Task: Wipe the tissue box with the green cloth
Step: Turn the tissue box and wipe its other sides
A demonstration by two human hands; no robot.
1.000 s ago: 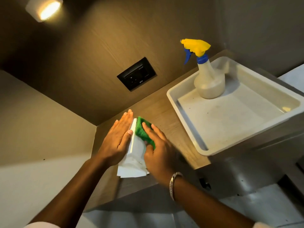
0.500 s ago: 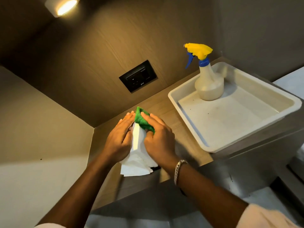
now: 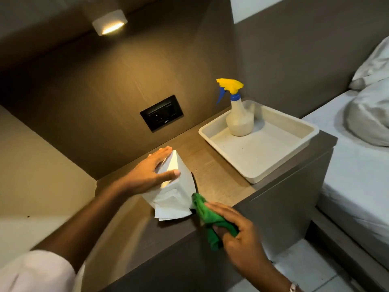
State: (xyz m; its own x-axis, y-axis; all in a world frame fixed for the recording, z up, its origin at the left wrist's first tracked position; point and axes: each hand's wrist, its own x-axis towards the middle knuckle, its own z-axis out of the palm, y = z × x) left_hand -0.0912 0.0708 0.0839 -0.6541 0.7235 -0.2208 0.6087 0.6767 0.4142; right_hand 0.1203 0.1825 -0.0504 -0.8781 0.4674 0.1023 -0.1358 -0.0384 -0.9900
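Tissue box point(image 3: 179, 184) under left hand point(image 3: 151, 173), green cloth point(image 3: 210, 220) in right hand point(image 3: 237, 234) beside it

The scene is seen through a single wide-angle view, taken from head height and directed forward and steeply down onto a wooden bedside shelf point(image 3: 212, 171). The shelf is viewed from close range, with both forearms entering from the near edge; the left hand point(image 3: 151, 171) and right hand point(image 3: 235, 230) are framed in the lower centre. The panelled wall with its black socket plate point(image 3: 161, 113) is faced at the far side, and a wall lamp point(image 3: 109, 22) is caught at the upper left. A bed point(image 3: 357, 165) is taken in at the right edge. Straight lines are bent toward the borders by the lens. No second view is provided, so no overlap is shared.
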